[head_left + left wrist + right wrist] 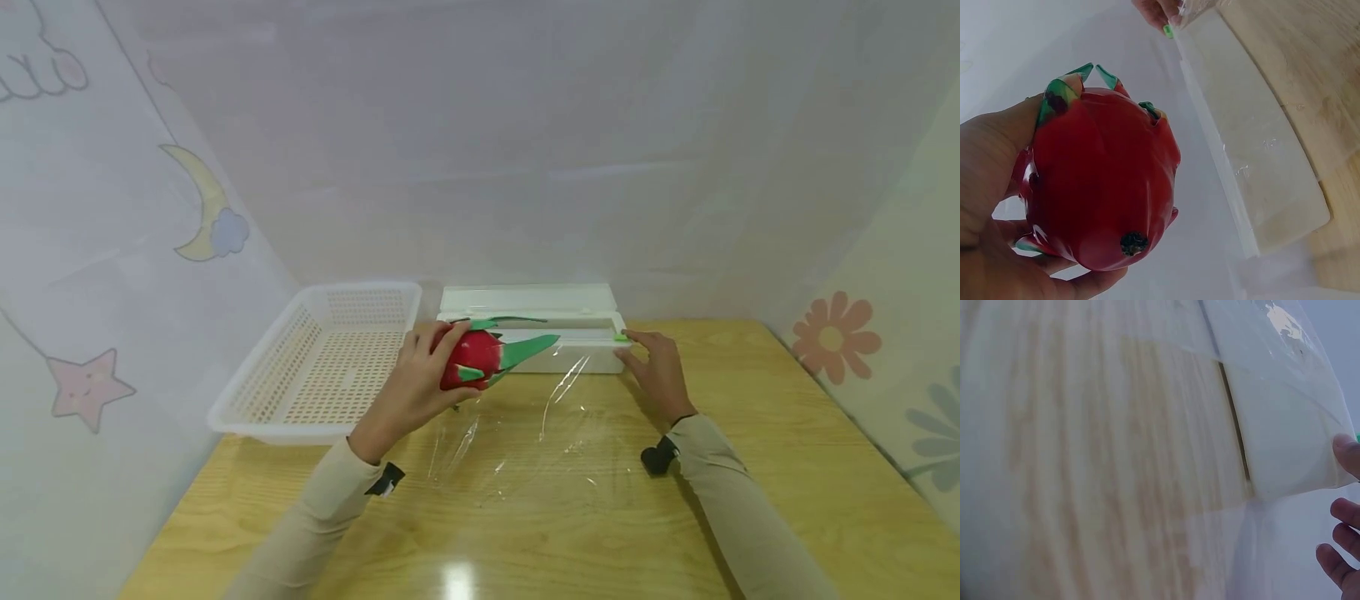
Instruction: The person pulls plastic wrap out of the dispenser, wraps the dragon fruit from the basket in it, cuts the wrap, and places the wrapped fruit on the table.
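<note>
A red dragon fruit [474, 354] with green leafy tips is held in my left hand [412, 379], in front of the white cling film dispenser [581, 360]. Fingers and thumb wrap around its side, and the left wrist view shows its dark stem end [1134, 243]. My right hand [658, 371] grips the dispenser's right end, thumb [1346, 453] on the front corner, close to the small green slider [621, 337]. Clear cling film [525, 450] stretches from the dispenser over the table towards me, beneath the fruit. The dispenser's lid [528, 297] stands raised at the back.
A white perforated plastic basket [258, 429] stands at the left, beside the dispenser. The wooden table [750, 392] meets a pale curtain-like backdrop [487, 167] behind the dispenser, and patterned walls rise on both sides.
</note>
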Motion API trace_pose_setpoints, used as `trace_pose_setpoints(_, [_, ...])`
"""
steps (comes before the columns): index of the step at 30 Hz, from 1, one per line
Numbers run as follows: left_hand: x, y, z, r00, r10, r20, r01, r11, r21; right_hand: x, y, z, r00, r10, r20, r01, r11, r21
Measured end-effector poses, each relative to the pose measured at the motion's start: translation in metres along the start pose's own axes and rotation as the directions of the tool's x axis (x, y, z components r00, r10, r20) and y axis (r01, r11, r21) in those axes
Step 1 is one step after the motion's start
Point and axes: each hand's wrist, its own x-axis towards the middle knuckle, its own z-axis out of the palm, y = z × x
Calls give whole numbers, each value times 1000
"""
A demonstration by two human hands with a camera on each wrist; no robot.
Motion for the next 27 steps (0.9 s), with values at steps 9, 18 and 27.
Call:
trace_pose_setpoints(9, [2,6,17,999,51,3,-51,999,-16,0,4,1,1000,27,13,-27,1000,12])
trace_pose_setpoints(18, [3,10,35,994,50,94,-47,999,-27,-3,5,2,999,36,3,-36,999,14])
trace_pose_setpoints(27, [3,14,54,987,86,138,-80,996,-48,-1,4,1,1000,26,3,-26,1000,6])
